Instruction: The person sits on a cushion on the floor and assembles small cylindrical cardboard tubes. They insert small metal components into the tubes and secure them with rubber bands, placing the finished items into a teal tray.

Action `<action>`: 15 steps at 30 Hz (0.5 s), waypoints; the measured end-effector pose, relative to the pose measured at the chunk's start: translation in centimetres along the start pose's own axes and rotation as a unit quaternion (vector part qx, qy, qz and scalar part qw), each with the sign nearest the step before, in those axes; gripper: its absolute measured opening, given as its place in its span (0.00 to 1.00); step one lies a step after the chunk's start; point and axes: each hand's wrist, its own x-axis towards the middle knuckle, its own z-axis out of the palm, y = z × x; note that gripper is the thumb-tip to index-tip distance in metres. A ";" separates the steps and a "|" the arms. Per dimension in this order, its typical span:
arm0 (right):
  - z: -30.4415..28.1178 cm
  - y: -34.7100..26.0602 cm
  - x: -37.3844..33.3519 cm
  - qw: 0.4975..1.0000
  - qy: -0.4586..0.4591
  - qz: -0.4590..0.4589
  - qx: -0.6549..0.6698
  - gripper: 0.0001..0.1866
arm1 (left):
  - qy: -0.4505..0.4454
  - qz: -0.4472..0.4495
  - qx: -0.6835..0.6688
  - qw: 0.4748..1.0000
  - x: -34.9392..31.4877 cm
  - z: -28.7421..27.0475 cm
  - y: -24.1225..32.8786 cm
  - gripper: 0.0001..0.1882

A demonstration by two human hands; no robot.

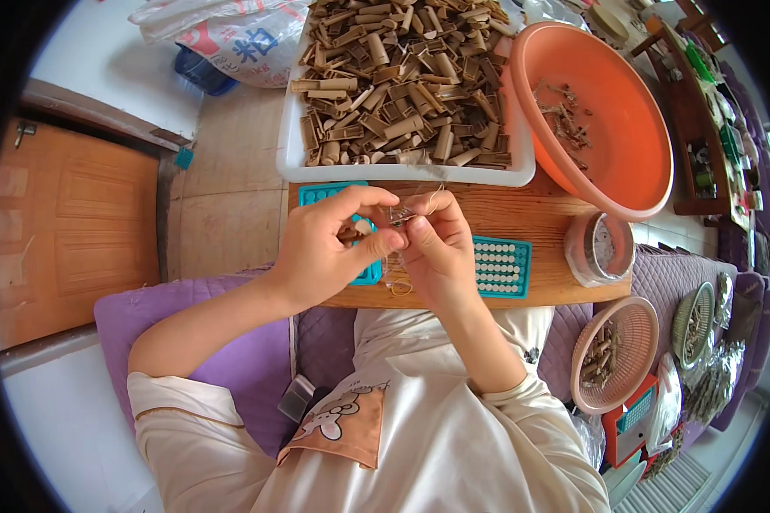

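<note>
Over the table's near edge, my left hand (342,238) and my right hand (441,252) meet with fingers curled together. The right thumb and fingers pinch a small dark piece (405,220) with thin pale strands; its kind is too small to tell. My left thumb and index finger close in on the same spot, and what they grip is partly hidden. Behind the left hand lies a teal tray (325,193), mostly covered, with brown pieces showing between the fingers. Beside my right hand sits a second teal tray (526,256) holding rows of small white round pieces.
A white bin (402,174) heaped with brown split tubes (402,126) stands beyond my hands. Right of it is an orange basin (624,120) with scraps. A round clear container (603,244) sits at the table's right end, with a pink basket (646,342) below.
</note>
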 end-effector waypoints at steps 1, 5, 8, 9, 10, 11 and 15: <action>0.2 0.4 0.0 1.000 0.005 -0.008 -0.019 0.05 | 0.020 0.028 0.019 0.999 0.1 0.0 -0.5 0.18; 0.5 -0.3 -0.4 0.977 0.056 0.056 -0.196 0.05 | 0.032 0.045 0.076 0.996 0.1 -0.6 -0.1 0.13; 1.0 -2.9 -1.5 0.839 0.029 -0.013 -0.543 0.07 | 0.031 0.042 0.077 0.996 -0.2 -0.9 -0.2 0.12; 1.2 -3.5 -1.9 0.746 0.007 -0.068 -0.663 0.08 | 0.030 0.055 0.083 0.995 -0.2 -0.8 -0.3 0.12; 1.3 -3.7 -1.9 0.729 -0.001 -0.163 -0.665 0.09 | 0.030 0.067 0.089 0.993 -0.2 -0.7 -0.3 0.12; 1.4 -3.8 -1.9 0.705 -0.009 -0.257 -0.661 0.11 | 0.021 0.085 0.112 0.990 -0.2 -0.7 -0.2 0.12; 1.1 -3.3 -0.3 0.689 -0.093 -0.335 -0.636 0.18 | -0.010 0.105 0.148 0.983 -0.2 -0.7 0.7 0.11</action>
